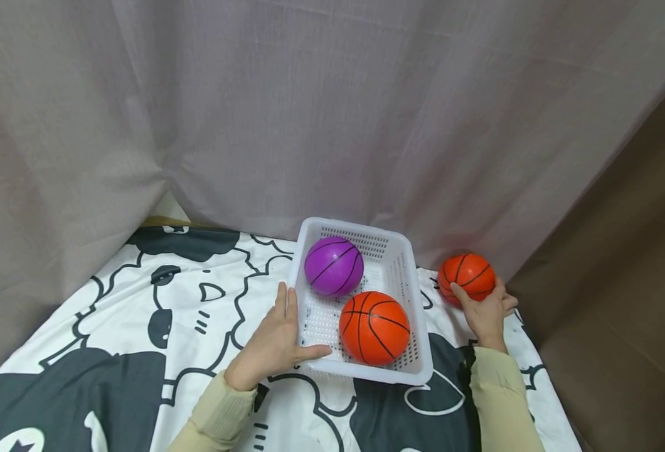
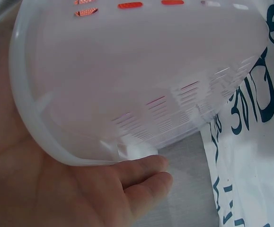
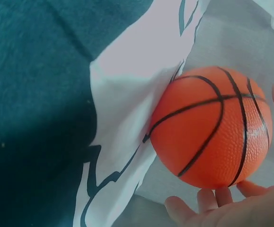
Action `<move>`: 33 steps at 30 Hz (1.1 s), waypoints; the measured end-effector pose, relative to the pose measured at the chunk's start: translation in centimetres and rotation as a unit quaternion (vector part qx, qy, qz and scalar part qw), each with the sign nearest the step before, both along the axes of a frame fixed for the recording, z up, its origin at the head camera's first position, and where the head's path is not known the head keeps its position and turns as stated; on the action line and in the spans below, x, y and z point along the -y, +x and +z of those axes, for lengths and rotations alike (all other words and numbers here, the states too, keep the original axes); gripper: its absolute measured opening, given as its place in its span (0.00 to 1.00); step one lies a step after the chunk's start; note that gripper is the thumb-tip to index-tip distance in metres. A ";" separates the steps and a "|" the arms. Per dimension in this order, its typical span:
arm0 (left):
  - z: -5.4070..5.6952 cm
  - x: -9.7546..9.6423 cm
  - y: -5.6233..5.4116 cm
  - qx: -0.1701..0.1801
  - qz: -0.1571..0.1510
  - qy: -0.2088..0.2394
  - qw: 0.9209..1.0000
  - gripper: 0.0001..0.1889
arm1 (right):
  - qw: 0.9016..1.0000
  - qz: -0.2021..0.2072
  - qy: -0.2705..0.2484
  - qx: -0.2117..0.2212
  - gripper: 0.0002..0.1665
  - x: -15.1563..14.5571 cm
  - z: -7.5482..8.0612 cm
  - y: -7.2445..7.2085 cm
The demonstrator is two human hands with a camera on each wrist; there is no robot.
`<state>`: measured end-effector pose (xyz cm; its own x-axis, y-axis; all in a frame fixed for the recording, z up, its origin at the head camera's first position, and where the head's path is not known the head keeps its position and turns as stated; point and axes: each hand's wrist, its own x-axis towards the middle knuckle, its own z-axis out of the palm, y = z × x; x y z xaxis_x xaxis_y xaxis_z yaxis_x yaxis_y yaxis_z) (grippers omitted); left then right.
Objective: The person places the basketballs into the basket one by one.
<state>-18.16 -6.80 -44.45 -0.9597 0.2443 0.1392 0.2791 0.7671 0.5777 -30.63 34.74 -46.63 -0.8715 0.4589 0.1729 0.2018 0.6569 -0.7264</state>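
Note:
A white plastic basket (image 1: 423, 339) stands on the patterned cloth. Inside lie a purple toy basketball (image 1: 334, 267), toward the back left, and a larger-looking orange toy basketball (image 1: 374, 328) near the front. At the basket's front left corner rests my left hand (image 1: 273, 342), thumb along the near rim and fingers straight against the outer left side. To the right of the basket, my right hand (image 1: 486, 312) holds another orange basketball (image 3: 212, 130), thumb on one side and fingertips (image 3: 223, 195) on the other. That ball is beside the cloth's far edge, close to the curtain.
Grey curtain (image 1: 332, 113) hangs behind the basket, and a brown one (image 1: 620, 289) is at the right. A black and white cartoon cloth (image 1: 197, 326) covers the surface and spreads to the left and front of the basket.

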 end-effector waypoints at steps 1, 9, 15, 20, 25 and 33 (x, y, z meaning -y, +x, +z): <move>0.0 0.0 0.0 -0.002 0.000 0.001 1.000 0.66 | 1.000 0.000 0.001 0.005 0.63 0.1 0.0 0.0; 0.1 0.0 0.0 0.008 0.004 0.000 1.000 0.67 | 1.000 -0.008 0.006 0.021 0.66 0.2 0.1 -0.1; 0.2 -0.1 0.1 0.011 0.004 0.006 1.000 0.67 | 0.998 -0.020 -0.046 0.045 0.68 0.3 0.0 -0.1; 0.1 -0.2 0.1 0.016 0.006 0.009 1.000 0.67 | 0.997 -0.019 -0.071 0.029 0.66 0.3 -0.3 -0.1; 0.1 -0.2 0.1 0.012 0.005 0.009 1.000 0.67 | 0.999 -0.009 -0.023 0.039 0.69 0.1 -0.4 -0.1; 0.0 -0.1 0.1 0.007 0.003 0.008 1.000 0.66 | 0.998 0.006 -0.045 0.037 0.68 0.4 -0.7 -0.1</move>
<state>-18.11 -6.75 -44.41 -0.9631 0.2356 0.1298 0.2658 0.7595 0.5938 -30.77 34.37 -47.28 -0.8863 0.4584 0.0662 0.2492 0.5924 -0.7661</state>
